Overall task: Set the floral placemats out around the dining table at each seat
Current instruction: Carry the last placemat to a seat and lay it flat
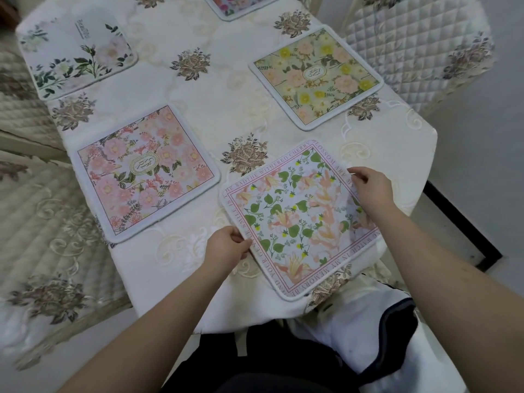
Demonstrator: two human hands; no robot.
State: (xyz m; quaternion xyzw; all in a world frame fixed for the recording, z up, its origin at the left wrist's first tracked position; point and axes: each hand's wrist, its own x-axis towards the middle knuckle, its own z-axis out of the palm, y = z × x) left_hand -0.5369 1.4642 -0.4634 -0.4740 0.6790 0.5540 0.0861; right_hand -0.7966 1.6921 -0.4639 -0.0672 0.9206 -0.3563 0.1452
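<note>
- A dining table (215, 109) covered with a cream embroidered tablecloth (226, 89) filled most of the view, and five floral placemats lay on it.
- The nearest placemat (295, 219), white with green leaves, peach flowers and a pink lettered border, sat at the near right end of the table, turned at an angle, its near corner reaching over the table's near edge.
- The left hand (226, 246) pinched that placemat's near left edge, thumb on top and the other fingers tucked under the rim.
- The right hand (373, 187) gripped the far right edge of the same placemat, fingers curled over the border; whether the mat was lifted there or lying flat could not be told.
- A pink rose placemat (146, 171) lay flat to the left of the held one, near it but not touching.
- A yellow and peach placemat (316, 78) lay farther back on the right side, well apart from the held one.
- A pale placemat with dark green stems (78, 56) lay at the far left corner.
- Only a corner of a fifth placemat (238, 5) showed at the far edge of the view.
- Quilted chair covers (416, 52) stood just beside the table on the right, and others (42, 222) on the left.
</note>
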